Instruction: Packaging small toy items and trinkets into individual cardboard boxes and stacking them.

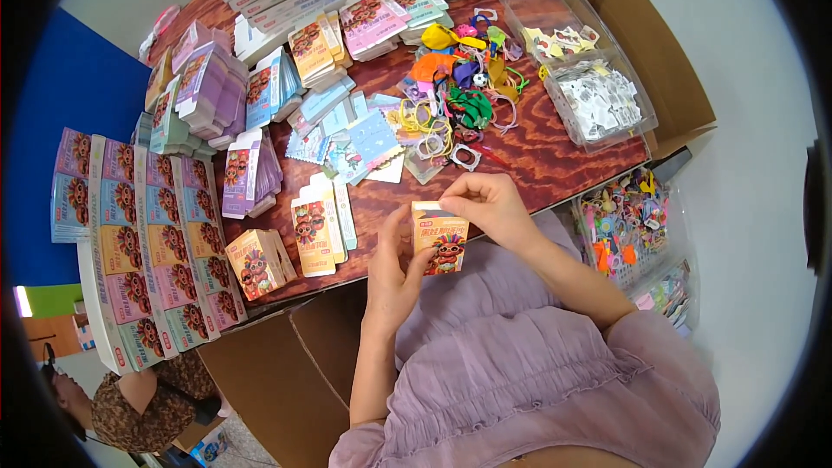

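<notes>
In front of my body, at the table's near edge, my left hand point(392, 276) grips a small orange cardboard box point(443, 253) with a cartoon figure on its front. The box stands roughly upright, its top end toward the table. My right hand point(490, 210) has its thumb and fingers pinched at the box's top flap. What lies inside the box is hidden. Just left of it on the table are a flat orange carton point(314, 238) and a stack of orange cartons point(260, 264). Beyond my hands lies a heap of colourful small toys and hair ties point(472, 78).
Stacks of flat cartons point(208, 91) and blue cards point(347, 139) cover the table's left. Display trays of filled boxes point(156, 243) stand at the left edge. Clear bins point(598, 104) sit far right, with a trinket bin point(628, 225) below. Another person point(143, 399) is at lower left.
</notes>
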Demonstrator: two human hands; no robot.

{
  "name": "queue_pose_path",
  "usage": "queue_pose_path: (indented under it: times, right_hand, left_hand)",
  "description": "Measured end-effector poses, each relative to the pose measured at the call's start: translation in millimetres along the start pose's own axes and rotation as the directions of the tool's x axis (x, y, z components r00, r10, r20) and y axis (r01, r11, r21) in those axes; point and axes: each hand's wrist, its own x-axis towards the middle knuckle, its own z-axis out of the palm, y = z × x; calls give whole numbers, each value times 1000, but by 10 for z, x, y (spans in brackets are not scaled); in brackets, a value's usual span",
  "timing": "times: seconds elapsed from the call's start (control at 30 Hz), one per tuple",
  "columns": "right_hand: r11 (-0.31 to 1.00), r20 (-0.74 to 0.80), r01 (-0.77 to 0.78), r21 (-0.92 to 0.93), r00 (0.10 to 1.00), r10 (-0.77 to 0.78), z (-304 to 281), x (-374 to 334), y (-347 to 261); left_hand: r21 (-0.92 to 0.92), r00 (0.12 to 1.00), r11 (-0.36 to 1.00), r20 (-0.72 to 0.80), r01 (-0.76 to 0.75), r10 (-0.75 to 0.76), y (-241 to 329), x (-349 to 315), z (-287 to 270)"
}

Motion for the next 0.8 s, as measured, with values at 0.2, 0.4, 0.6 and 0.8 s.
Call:
queue_pose_path:
  times: [0.2, 0.4, 0.6, 0.8]
  right_hand:
    - [991, 67, 69, -110, 996, -62, -58, 15, -141]
    - [780, 329, 354, -517, 923, -201, -178, 32, -303]
    - [630, 424, 480, -611, 870, -252, -143, -90, -311]
    - [610, 365, 515, -602, 857, -364, -25, -147, 121]
  left_hand:
    - [-84, 1000, 996, 13, 6, -5, -3, -13, -20]
    - [-36, 1000, 999, 6, -3, 3, -69, -53, 32]
    - [152, 998, 987, 35, -55, 50, -53, -45, -20]
    - [142, 1000, 990, 2, 23, -23, -104, -118, -52]
